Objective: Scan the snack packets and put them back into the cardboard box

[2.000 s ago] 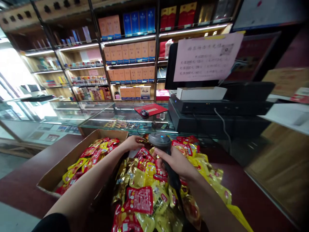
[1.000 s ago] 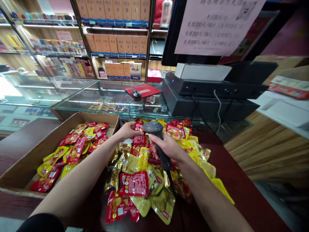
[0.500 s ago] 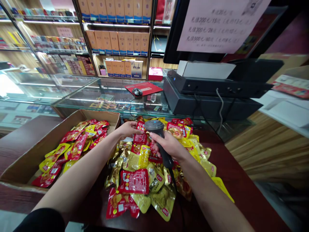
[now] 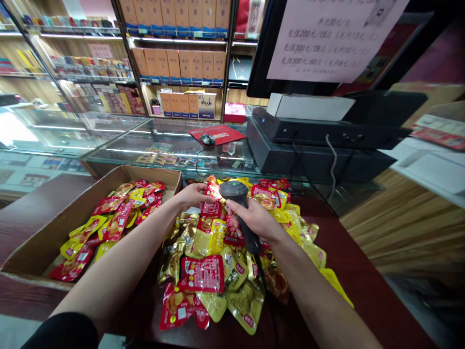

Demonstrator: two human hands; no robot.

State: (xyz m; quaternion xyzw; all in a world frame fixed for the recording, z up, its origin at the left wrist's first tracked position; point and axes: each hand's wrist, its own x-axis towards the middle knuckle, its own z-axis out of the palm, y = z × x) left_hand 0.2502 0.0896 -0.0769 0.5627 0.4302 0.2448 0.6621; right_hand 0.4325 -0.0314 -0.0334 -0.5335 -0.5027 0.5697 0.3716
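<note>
From the head view, the right hand (image 4: 254, 218) is closed around a black handheld barcode scanner (image 4: 237, 191), which glows against a red snack packet (image 4: 213, 191) at the far end of the heap of foil packets (image 4: 207, 242). The left hand (image 4: 194, 195) seems to pinch that packet, though its fingertips are hard to make out. A cardboard box (image 4: 152, 173) of similar packets sits just left of the heap.

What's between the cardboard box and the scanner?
The head view shows the left hand and red snack packets between the cardboard box and handheld barcode scanner.
</note>
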